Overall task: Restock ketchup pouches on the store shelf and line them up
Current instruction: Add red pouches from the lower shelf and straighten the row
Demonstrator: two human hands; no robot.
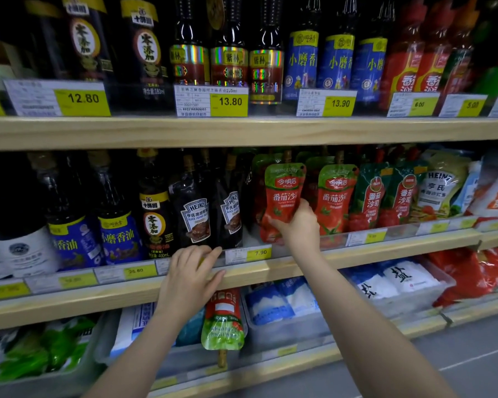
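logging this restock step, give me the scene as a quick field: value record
left hand: left hand rests on the middle shelf edge and holds a spare pouch hanging upside down, cap at the bottom
right hand: right hand grips the front ketchup pouch, which stands upright on the shelf
neighbour: second pouch of the same kind stands to its right
left of pouches: Heinz bottles
price tag below: 7.90 tag
lower shelf: white and blue bags
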